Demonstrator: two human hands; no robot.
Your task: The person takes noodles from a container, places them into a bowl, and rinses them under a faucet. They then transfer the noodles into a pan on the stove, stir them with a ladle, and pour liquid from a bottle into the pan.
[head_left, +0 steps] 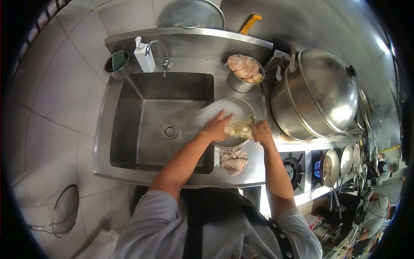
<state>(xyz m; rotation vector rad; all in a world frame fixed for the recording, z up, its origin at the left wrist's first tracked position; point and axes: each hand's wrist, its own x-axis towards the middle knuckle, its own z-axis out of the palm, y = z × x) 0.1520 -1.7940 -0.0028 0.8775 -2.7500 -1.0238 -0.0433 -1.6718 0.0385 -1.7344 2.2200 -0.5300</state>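
My left hand (217,126) lies over the near side of a blurred white round piece (215,110), perhaps a plate, with its fingers spread. Its fingertips touch a bundle of pale, thin strands (238,129) that look like noodles. At the right end of that bundle, my right hand (261,132) is closed round the strands. Beneath them is a round metal bowl (233,144), partly hidden by my hands and the white piece. A crumpled cloth (233,161) lies on the counter just in front of the bowl.
The steel sink (151,125) is to the left, with a tap (165,62) and white pump bottle (145,56) behind it. A metal container holds bagged pale meat (245,68). A large lidded pot (315,95) and a lit burner (318,168) with pans stand right.
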